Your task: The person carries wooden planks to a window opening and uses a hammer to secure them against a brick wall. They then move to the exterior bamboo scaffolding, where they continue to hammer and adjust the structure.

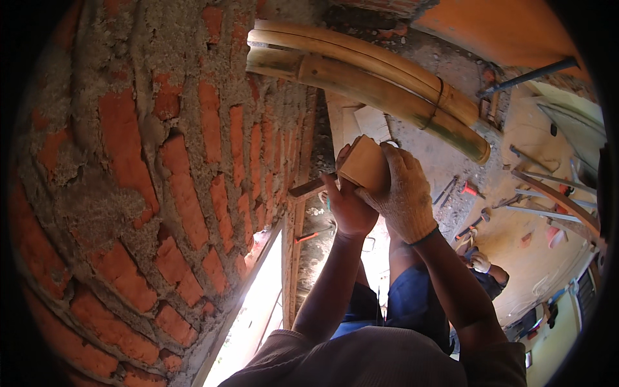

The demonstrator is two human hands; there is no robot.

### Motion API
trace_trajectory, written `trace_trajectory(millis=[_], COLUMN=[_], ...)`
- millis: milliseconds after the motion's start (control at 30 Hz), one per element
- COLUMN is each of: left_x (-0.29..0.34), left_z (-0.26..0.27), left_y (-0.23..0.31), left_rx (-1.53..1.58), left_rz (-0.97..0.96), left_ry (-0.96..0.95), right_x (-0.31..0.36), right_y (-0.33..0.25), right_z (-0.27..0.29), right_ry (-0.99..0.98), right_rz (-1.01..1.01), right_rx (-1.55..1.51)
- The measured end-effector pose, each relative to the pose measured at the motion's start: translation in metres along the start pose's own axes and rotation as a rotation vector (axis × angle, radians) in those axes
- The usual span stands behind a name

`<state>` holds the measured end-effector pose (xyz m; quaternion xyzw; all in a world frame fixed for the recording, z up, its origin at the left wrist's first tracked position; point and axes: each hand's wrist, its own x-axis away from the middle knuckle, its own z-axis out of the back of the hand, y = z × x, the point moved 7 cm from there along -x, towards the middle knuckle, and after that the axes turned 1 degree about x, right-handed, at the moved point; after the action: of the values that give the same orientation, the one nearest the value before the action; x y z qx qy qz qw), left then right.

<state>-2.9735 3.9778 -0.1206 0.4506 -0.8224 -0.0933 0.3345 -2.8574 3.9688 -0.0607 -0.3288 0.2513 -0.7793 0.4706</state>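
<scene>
A pale wooden block (364,160) is held up in front of me between both hands. My bare left hand (353,209) is closed around its left and lower side, some fingers hidden behind it. My right hand (409,193), in a knitted work glove, grips the block's right side. Beside my left thumb a short brown wooden strip (309,188) sticks out to the left; I cannot tell whether that hand also holds it.
A rough brick wall (126,155) fills the left side, with a wooden frame (293,258) along an opening. Two bound bamboo poles (387,77) cross above my hands. Tools, including a red-handled one (472,189), lie at right. Another person's gloved hand (480,261) shows beyond my right arm.
</scene>
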Motion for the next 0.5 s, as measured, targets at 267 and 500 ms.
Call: trace_trajectory(millis=[267, 500], left_x=[-0.035, -0.129], left_z=[-0.016, 0.009], left_y=[0.012, 0.061], left_rx=[-0.156, -0.476], left_rz=[-0.018, 0.074], left_ry=[0.087, 0.414], right_x=[-0.040, -0.139], right_y=[-0.029, -0.057], right_z=[0.016, 0.009], right_ry=[-0.025, 0.101], right_rz=[0.205, 0.426], right_rx=[0.154, 0.288])
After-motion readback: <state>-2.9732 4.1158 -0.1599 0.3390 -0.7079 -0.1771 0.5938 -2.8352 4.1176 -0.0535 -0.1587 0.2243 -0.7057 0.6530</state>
